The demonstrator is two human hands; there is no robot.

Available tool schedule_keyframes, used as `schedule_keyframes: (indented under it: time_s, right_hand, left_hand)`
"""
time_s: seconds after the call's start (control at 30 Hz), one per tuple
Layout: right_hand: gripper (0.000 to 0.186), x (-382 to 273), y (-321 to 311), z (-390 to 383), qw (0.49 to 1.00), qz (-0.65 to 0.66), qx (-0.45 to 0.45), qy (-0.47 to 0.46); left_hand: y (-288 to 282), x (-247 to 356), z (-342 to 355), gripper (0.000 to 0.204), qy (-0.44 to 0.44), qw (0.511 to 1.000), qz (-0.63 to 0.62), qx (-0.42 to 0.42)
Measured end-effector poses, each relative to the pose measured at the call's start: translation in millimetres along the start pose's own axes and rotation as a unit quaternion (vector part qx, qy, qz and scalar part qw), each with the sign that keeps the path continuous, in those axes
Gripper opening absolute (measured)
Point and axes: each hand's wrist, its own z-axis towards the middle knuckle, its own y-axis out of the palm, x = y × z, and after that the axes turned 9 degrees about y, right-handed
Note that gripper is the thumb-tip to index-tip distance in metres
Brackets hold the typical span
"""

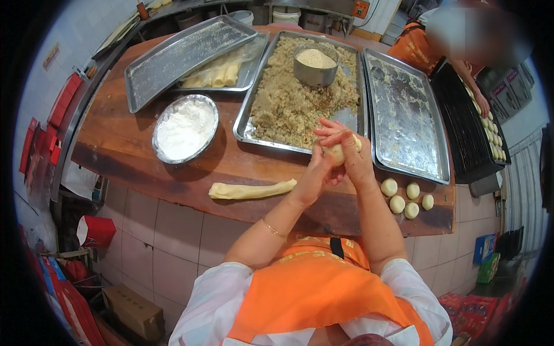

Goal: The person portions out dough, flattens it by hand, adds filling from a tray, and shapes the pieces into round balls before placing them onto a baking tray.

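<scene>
In front of my chest, just over the near edge of a tray of crumbly filling (277,98), both hands close round a pale dough ball (336,153). My left hand (319,167) cups it from the left. My right hand (358,164) wraps it from the right, its fingers partly hiding the dough. A long roll of dough (252,190) lies on the wooden table (109,135) to the left of my forearms. Several round dough balls (397,203) sit near the table edge, right of my right forearm.
A bowl of white flour (185,128) stands at left, near stacked metal trays (187,55) with dough rolls (222,75). A round tin of crumbs (316,64) rests in the filling. At right lies a metal tray (407,115); beyond it, another person's hand (482,104) reaches over black trays (456,109).
</scene>
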Motion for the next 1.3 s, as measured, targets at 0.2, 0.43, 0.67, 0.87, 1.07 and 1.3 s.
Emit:
schedule_keyframes:
  time_s: [0.2,0.43,0.67,0.87,1.07,1.3]
  right_hand:
    - [0.060,-15.4,22.3,-1.1,0.996,-0.046,0.057,-0.057]
    - [0.065,-3.3,-4.5,-1.7,0.999,0.027,-0.025,-0.020]
    - [0.063,-20.8,3.8,-3.1,0.997,-0.018,-0.029,-0.066]
    - [0.073,-18.9,3.1,-5.4,0.998,0.053,0.019,-0.018]
    - [0.072,-26.7,4.5,-4.9,0.999,-0.037,-0.014,-0.017]
    - [0.018,-53.1,-4.5,-13.4,0.956,-0.277,0.086,0.035]
  left_hand:
    - [-47.1,-9.1,8.1,0.058,0.020,0.984,0.038,-0.173]
    - [9.3,-5.8,-8.3,0.055,0.103,0.991,0.086,0.009]
    - [-41.6,-12.8,2.1,0.045,-0.021,0.983,-0.049,-0.173]
    - [-9.2,3.4,-9.1,0.053,0.067,0.994,0.029,-0.076]
    - [-29.7,-8.3,-1.5,0.059,0.030,0.986,-0.025,-0.165]
    - [-12.8,-6.2,-3.5,0.046,0.026,0.990,-0.124,-0.055]
